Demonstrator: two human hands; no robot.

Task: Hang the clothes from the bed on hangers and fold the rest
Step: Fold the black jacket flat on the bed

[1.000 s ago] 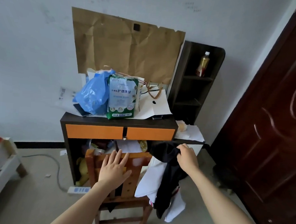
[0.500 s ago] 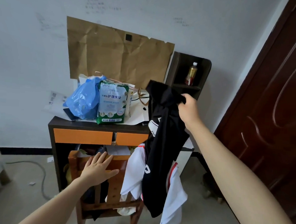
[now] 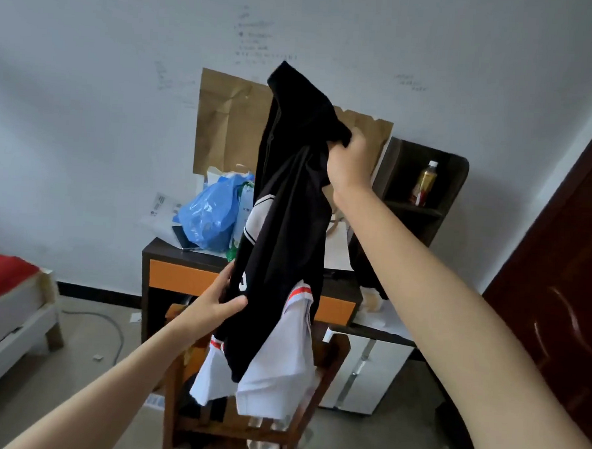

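Aloft, black garment (image 3: 289,203) gripped between hands, right (image 3: 351,162) above, left (image 3: 220,297) below

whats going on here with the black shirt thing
A person holds a black garment up in front of a wooden chair and a cluttered desk. The right hand grips its bunched top; the left hand holds its lower edge, with white cloth hanging below. No hanger is in view, so nothing is hung yet.

Could not read wall writing (image 3: 259,40). Saw only a sliver of green pack (image 3: 244,211) behind black garment (image 3: 288,206). Found bed (image 3: 2,298) cropped at left edge.
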